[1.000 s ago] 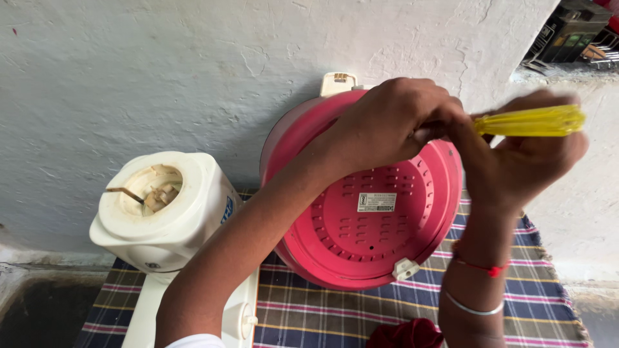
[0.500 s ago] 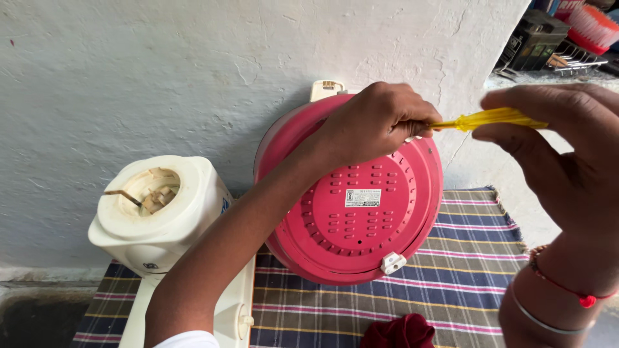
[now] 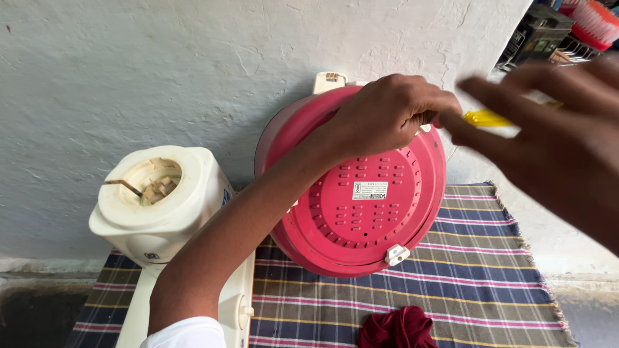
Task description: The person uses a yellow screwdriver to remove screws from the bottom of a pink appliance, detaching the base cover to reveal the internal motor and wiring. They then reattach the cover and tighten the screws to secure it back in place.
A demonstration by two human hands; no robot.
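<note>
- Two appliances sit on the checked cloth (image 3: 490, 258): at left a cream mixer base (image 3: 158, 206), its top well holding a worn coupling (grimy).
- Left hand (image 3: 387, 116) is clenched on a yellow tool (image 3: 485, 118) at the rim of the upturned pink base (image 3: 361, 206), centre; advisable to steady that base.
- Right hand (image 3: 554, 142), fingers spread, holds nothing (blurred).

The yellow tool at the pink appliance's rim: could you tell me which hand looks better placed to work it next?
Probably the left hand: it already grips the yellow tool at the upturned pink appliance. The right hand is open and blurred, apart from the tool.
</note>
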